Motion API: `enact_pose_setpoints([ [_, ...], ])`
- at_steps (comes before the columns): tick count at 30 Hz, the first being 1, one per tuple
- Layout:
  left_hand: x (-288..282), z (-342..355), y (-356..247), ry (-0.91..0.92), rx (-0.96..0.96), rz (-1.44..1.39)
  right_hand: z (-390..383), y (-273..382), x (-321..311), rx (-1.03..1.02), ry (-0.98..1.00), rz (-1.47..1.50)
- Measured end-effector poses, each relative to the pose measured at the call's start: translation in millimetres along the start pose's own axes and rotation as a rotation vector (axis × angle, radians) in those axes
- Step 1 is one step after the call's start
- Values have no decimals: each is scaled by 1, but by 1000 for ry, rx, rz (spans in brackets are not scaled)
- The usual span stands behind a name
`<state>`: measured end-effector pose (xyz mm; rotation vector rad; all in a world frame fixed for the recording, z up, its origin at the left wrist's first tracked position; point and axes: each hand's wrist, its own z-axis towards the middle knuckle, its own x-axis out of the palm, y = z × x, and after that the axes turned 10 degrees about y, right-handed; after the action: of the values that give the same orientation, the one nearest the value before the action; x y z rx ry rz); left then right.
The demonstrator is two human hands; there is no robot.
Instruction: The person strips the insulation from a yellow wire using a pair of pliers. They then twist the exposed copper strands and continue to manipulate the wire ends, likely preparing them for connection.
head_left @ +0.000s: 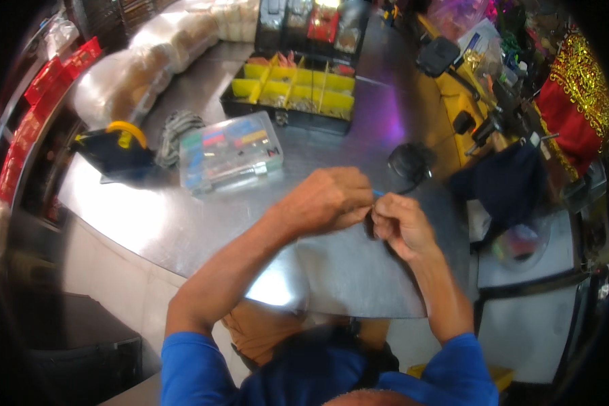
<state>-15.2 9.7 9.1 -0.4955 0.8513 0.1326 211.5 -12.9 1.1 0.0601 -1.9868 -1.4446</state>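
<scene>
We see white glare on the table (345, 271), left and lower centre, slight overall blur, and dark, curved frame edges.

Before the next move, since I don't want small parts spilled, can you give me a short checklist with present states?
1. Both hands over the metal table: ok, left hand and right hand meet above it.
2. Blue piece in sight: ok, a bit shows between the hands.
3. Which hand grips it: cannot tell, fingers hide it.
4. Clear plastic case shut: ok, lid looks down.
5. Black box with yellow compartments shut: not ok, lid stands open.
</scene>
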Motion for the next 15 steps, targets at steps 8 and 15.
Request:
enact_pose_setpoints([
  [8,-11,0,-3,104,-388,-439,-5,3,20,-844,-176,-1377],
  [15,0,-4,4,133,-455,-901,1,6,11,-1253,-64,-1629],
])
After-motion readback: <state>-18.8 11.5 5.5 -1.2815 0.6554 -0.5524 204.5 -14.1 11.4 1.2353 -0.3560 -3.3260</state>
